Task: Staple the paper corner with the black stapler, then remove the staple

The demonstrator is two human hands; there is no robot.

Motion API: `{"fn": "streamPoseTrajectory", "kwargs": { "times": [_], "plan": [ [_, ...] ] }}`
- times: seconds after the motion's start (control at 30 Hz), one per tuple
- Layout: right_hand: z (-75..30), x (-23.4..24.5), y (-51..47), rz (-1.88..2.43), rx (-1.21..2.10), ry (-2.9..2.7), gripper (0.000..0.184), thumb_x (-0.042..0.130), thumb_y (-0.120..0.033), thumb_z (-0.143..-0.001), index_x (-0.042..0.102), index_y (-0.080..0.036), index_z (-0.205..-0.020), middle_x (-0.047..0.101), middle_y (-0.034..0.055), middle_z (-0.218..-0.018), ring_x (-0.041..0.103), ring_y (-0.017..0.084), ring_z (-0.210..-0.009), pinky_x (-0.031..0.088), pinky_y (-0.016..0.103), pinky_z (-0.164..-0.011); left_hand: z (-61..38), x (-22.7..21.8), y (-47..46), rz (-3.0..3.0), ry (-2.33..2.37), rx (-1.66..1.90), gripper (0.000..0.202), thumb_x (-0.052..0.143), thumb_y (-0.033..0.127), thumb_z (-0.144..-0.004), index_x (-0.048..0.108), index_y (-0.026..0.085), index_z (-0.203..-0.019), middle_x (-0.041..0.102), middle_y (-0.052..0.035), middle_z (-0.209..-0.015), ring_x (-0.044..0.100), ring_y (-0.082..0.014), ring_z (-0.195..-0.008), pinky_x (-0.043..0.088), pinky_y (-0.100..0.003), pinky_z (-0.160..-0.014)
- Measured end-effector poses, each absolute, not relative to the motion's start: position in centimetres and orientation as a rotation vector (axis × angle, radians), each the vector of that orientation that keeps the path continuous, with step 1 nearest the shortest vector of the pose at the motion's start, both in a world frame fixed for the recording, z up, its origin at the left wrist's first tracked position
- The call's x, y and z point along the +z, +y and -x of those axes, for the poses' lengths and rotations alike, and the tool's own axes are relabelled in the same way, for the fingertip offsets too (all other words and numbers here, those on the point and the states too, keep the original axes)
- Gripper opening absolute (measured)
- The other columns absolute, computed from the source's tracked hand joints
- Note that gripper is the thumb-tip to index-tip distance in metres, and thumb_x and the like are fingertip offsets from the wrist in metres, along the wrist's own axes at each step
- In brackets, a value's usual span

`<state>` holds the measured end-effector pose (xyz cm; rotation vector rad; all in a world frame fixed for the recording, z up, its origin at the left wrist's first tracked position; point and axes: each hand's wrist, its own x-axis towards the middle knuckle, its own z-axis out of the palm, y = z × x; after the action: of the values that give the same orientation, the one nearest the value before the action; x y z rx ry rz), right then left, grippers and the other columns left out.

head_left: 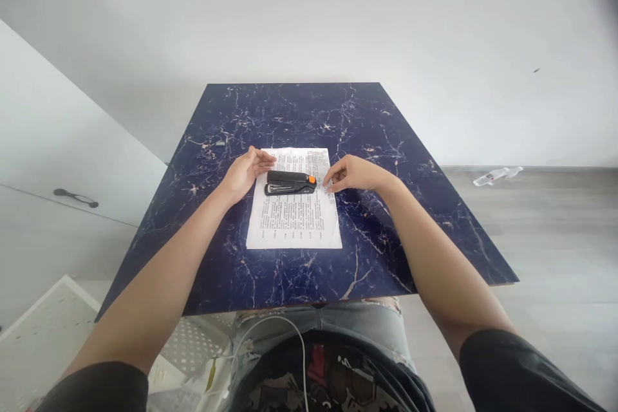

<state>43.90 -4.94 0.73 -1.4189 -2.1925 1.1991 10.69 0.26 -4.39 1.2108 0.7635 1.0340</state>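
1. The black stapler (290, 183) lies on the printed paper (293, 222), between the two hands and touching neither as far as can be seen. Placed there, it probably weighs the paper down.
2. Its long axis runs side to side, from near the left hand (248, 172) toward the right hand (352, 174). The orange end (311, 180) points at the right hand; the gap between its arms widens toward the left hand. Whether it sits on its base or its side, I cannot tell.
3. The left hand is loosely open, palm turned inward, fingers over the paper's edge; it grips nothing visible, perhaps steadying that side.
4. The right hand is half curled at the opposite edge, a gap showing between thumb and forefinger, with nothing seen in it. Whether its fingertips press the paper is unclear.
5. The dark blue surface (309, 277) spreads beyond both hands, supporting the paper, whose longer sides run away from the person.
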Motion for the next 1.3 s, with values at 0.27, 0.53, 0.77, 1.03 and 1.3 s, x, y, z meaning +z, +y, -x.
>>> {"fn": "streamPoseTrajectory", "kwargs": {
  "times": [0.27, 0.53, 0.77, 1.03, 1.3],
  "plan": [
    [-43.5, 0.9, -5.0, 1.466, 1.252, -2.298, 0.024, 0.084, -0.034, -0.073, 0.076, -0.019, -0.089, 0.064, 0.0002, -0.069, 0.054, 0.014, -0.061, 0.044, 0.034, -0.066, -10.7, -4.3, 0.2, -1.223, 0.782, 1.023, 0.050, 0.055, 0.065, -0.099, 0.075, 0.019, -0.097, 0.075, -0.0117, -0.110, 0.069, -0.0248, -0.106, 0.051, -0.041, -0.103],
    [-43.7, 1.0, -5.1, 1.411, 1.305, -2.300, 0.023, 0.082, -0.034, -0.075, 0.070, -0.020, -0.088, 0.062, -0.0017, -0.069, 0.052, 0.014, -0.061, 0.043, 0.033, -0.067, -10.6, -4.6, 0.4, -1.246, 0.773, 1.015, 0.050, 0.055, 0.066, -0.099, 0.076, 0.020, -0.100, 0.074, -0.0119, -0.112, 0.069, -0.0254, -0.107, 0.051, -0.041, -0.103],
    [-43.5, 0.6, -4.9, 1.451, 1.233, -2.357, 0.029, 0.086, -0.030, -0.072, 0.059, -0.021, -0.075, 0.049, -0.0066, -0.059, 0.042, 0.011, -0.055, 0.038, 0.032, -0.063, -10.5, -4.7, 0.5, -1.237, 0.779, 1.016, 0.049, 0.055, 0.065, -0.100, 0.076, 0.020, -0.099, 0.075, -0.0119, -0.112, 0.069, -0.0263, -0.108, 0.051, -0.043, -0.103],
    [-44.0, 0.3, -4.7, 1.450, 1.184, -2.309, 0.034, 0.081, -0.029, -0.074, 0.049, -0.022, -0.067, 0.039, -0.0086, -0.055, 0.034, 0.010, -0.054, 0.038, 0.032, -0.066, -10.5, -4.7, 0.5, -1.229, 0.771, 1.022, 0.048, 0.056, 0.063, -0.100, 0.077, 0.020, -0.099, 0.075, -0.0117, -0.111, 0.069, -0.0250, -0.107, 0.051, -0.041, -0.102],
    [-44.2, -0.7, -4.2, 1.505, 1.096, -2.166, 0.028, 0.081, -0.030, -0.070, 0.054, -0.021, -0.067, 0.042, -0.0078, -0.055, 0.036, 0.011, -0.055, 0.036, 0.032, -0.064, -10.7, -4.5, 0.3, -1.230, 0.785, 1.033, 0.047, 0.057, 0.062, -0.100, 0.077, 0.019, -0.098, 0.075, -0.0118, -0.110, 0.070, -0.0244, -0.104, 0.052, -0.040, -0.101]
  ]
}}
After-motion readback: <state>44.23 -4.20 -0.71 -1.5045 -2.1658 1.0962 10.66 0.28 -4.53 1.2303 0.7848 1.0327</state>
